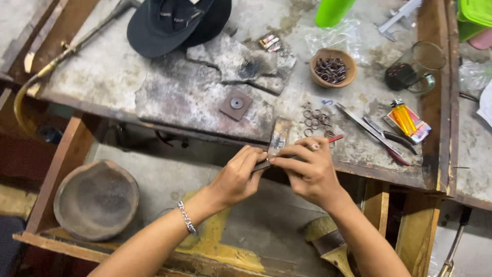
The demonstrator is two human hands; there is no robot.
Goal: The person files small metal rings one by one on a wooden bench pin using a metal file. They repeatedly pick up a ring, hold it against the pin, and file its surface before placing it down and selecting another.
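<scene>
A small piece of metal (270, 160) is pinched where the two hands meet, just off the front edge of the surface (102, 77) and beside the wooden peg (280, 136) that juts out from that edge. It is too small and too covered by fingertips to tell its exact shape. The left hand (237, 177) has its fingers curled in and closed on the piece from the left, thumb side toward the peg; a slim dark tool (261, 165) shows just under those fingertips. The right hand (309, 168) is closed on the same piece from the right, fingers bent tight, with a ring on one finger. The two hands touch at the fingertips. A chain bracelet (187, 217) sits on the left wrist.

Just beyond the right hand, loose wire rings (315, 119) lie scattered on the surface, and farther back a small wooden bowl (333, 67) holds more rings. To the right lie pliers (390, 137) and a yellow lighter (404, 119). A square plate with a round washer (236, 104) rests on a charred slab, and a black cap (177, 21) lies at the far edge. Below the hands, to the left, a worn round bowl (96, 199) sits in the open drawer.
</scene>
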